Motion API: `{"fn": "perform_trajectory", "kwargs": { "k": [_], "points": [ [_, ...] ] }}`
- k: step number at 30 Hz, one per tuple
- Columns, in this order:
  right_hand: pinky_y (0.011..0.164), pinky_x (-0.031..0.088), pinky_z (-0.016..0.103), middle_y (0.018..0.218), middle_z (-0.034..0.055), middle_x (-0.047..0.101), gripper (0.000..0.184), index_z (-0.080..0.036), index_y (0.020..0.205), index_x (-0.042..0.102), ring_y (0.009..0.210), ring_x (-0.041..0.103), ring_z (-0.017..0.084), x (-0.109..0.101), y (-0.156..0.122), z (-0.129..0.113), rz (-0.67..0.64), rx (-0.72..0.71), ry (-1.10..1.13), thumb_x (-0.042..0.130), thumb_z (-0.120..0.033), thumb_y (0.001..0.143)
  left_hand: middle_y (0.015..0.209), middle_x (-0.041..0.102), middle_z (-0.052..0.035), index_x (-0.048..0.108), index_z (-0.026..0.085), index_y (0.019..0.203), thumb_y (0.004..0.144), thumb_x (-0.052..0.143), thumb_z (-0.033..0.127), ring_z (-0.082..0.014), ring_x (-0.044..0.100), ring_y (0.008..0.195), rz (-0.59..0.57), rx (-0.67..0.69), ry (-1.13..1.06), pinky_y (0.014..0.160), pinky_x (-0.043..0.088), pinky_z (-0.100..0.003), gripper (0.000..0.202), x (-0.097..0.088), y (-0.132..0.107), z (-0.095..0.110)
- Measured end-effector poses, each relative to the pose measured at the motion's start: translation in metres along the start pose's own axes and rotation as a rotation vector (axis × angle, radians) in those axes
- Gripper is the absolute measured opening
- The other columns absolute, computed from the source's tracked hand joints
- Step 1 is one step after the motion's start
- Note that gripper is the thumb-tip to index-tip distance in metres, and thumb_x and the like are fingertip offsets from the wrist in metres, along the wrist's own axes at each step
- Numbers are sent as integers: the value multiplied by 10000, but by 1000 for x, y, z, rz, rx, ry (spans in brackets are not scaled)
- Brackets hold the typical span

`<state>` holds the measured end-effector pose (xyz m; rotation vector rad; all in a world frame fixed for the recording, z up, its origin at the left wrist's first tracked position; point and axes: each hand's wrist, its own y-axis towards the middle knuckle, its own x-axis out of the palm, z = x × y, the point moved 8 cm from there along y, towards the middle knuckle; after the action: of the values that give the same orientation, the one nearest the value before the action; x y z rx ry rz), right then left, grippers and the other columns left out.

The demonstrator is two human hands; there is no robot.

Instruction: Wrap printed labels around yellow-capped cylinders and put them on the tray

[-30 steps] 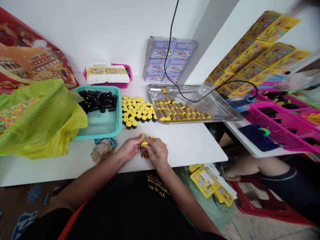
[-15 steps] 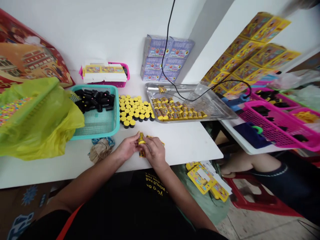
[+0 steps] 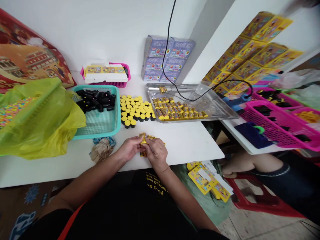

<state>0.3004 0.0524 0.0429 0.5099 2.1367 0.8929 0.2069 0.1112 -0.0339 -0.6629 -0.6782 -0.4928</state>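
Observation:
My left hand [image 3: 130, 148] and my right hand [image 3: 157, 151] meet near the front edge of the white table [image 3: 190, 140]. Both pinch one small yellow-capped piece [image 3: 143, 140] between their fingertips, over a few yellow printed labels [image 3: 151, 138] lying on the table. Behind them stands a cluster of yellow-capped black tubes [image 3: 135, 110]. Left of the cluster, a teal basket [image 3: 100, 123] holds several black tubes [image 3: 96, 99]. On the right, a metal tray [image 3: 212, 106] carries rows of yellow-wrapped pieces [image 3: 178, 111].
A yellow plastic bag [image 3: 40, 116] fills the left. A crumpled cloth [image 3: 101, 150] lies by my left wrist. A black cable [image 3: 172, 50] hangs over the tray. Purple boxes [image 3: 167, 60] and a pink basket [image 3: 105, 73] stand at the wall. Another person's leg [image 3: 262, 166] is at right.
Both hands stay together on the small yellow piece, with only slight finger shifts. The view has swayed a little.

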Motion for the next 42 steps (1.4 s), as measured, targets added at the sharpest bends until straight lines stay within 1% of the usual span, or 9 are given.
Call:
{"fn": "perform_trajectory", "kwargs": {
  "k": [6, 10, 15, 18, 21, 25, 31, 36, 42],
  "points": [
    [675, 523, 339, 743, 34, 667, 117, -220, 956, 698, 701, 613, 174, 1, -2, 6, -11, 70, 89, 594, -257, 917, 705, 652, -54, 654, 106, 771, 764, 753, 253, -129, 612, 607, 35, -22, 26, 572, 464, -227, 178, -3, 0, -1],
    [766, 545, 360, 920, 71, 686, 217, -224, 1108, 657, 851, 647, 202, 6, -1, 2, -94, 35, 63, 609, -286, 906, 744, 648, -37, 658, 113, 801, 706, 799, 235, -128, 606, 630, 9, 60, 19, 599, 483, -241, 209, 2, -1, 5],
    [748, 553, 335, 893, 66, 655, 220, -220, 1128, 652, 824, 640, 189, 8, -2, 9, -88, 68, 49, 576, -268, 927, 747, 651, -64, 670, 104, 871, 812, 699, 402, -142, 595, 623, -27, 56, 22, 579, 480, -257, 306, 6, -1, 6],
    [783, 560, 343, 953, 77, 650, 265, -222, 1171, 638, 876, 645, 193, 6, -3, 12, -65, 90, 54, 598, -277, 915, 769, 661, -69, 670, 105, 883, 820, 695, 350, -150, 609, 648, -23, 85, -7, 605, 493, -270, 254, 4, 0, 10],
    [835, 554, 367, 1036, 100, 649, 326, -225, 1235, 620, 957, 630, 208, 4, -1, 5, -74, 17, 26, 602, -248, 910, 751, 654, -54, 653, 110, 813, 766, 754, 273, -149, 620, 657, -8, 130, -35, 621, 494, -267, 198, 1, 1, 13],
    [793, 557, 352, 965, 81, 664, 310, -238, 1220, 645, 885, 625, 189, 4, 1, -4, -68, -47, 60, 576, -194, 921, 725, 650, -37, 631, 117, 758, 707, 810, 265, -136, 618, 635, 5, 114, -60, 600, 479, -246, 238, 1, 0, 10],
    [682, 554, 324, 781, 29, 655, 171, -234, 1037, 698, 732, 624, 166, 3, -2, 5, -14, 37, 147, 584, -195, 916, 707, 654, -37, 631, 124, 772, 694, 821, 330, -126, 601, 598, 30, 39, -19, 581, 469, -242, 292, 3, -1, 4],
    [797, 563, 375, 982, 85, 673, 255, -213, 1134, 644, 915, 644, 210, 7, 0, -1, -78, -34, 63, 648, -242, 881, 686, 611, -5, 585, 130, 750, 626, 864, 344, -115, 572, 579, 53, 132, -7, 559, 469, -248, 373, 0, -1, 7],
    [767, 575, 341, 942, 64, 662, 233, -231, 1137, 631, 858, 653, 183, 7, 0, 6, -54, 8, 50, 620, -248, 905, 707, 624, -30, 591, 132, 763, 705, 802, 412, -134, 599, 614, 61, 152, -25, 574, 479, -257, 356, -2, 0, 9]
  ]
}}
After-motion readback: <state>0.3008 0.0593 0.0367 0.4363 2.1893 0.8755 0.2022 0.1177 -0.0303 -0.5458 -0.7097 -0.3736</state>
